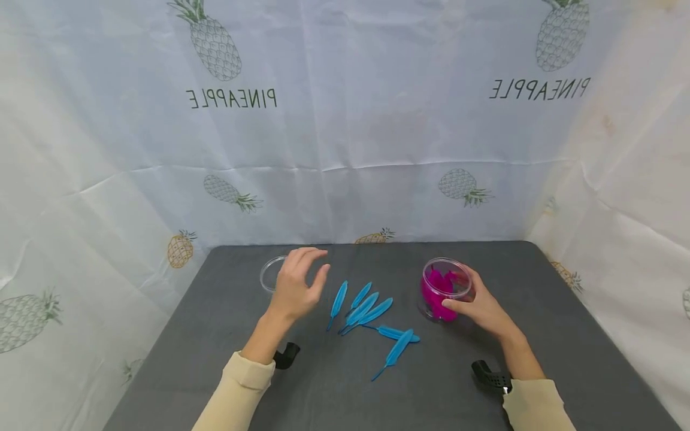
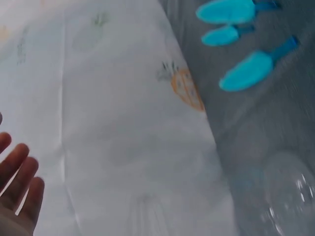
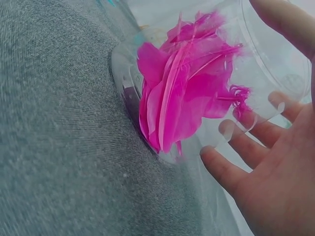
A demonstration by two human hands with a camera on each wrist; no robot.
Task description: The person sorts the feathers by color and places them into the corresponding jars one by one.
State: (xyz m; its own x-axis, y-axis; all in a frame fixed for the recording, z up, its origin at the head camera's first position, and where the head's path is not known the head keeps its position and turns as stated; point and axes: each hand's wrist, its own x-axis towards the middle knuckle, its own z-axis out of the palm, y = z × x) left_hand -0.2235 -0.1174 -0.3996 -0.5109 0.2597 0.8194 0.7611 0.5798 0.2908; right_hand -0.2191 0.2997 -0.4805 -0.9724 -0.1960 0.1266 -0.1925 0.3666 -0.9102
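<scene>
My right hand [image 1: 485, 305] grips the side of a clear round jar [image 1: 446, 260], thumb toward the front and fingers behind. Bright pink feathers [image 3: 182, 88] fill much of the jar, seen through its wall in the right wrist view. The jar leans a little, its base at the dark table. On the left, my left hand [image 1: 296, 284] hovers with fingers loosely bent and holds nothing. It partly covers a clear round lid [image 1: 271, 274] lying flat behind it. Several blue feathers [image 1: 368, 311] lie between the two hands.
The dark grey table [image 1: 334, 395] ends at a white pineapple-printed curtain [image 1: 345, 120] along the back and both sides. Two blue feathers cross nearer the front, one of them a slanted feather [image 1: 400, 348].
</scene>
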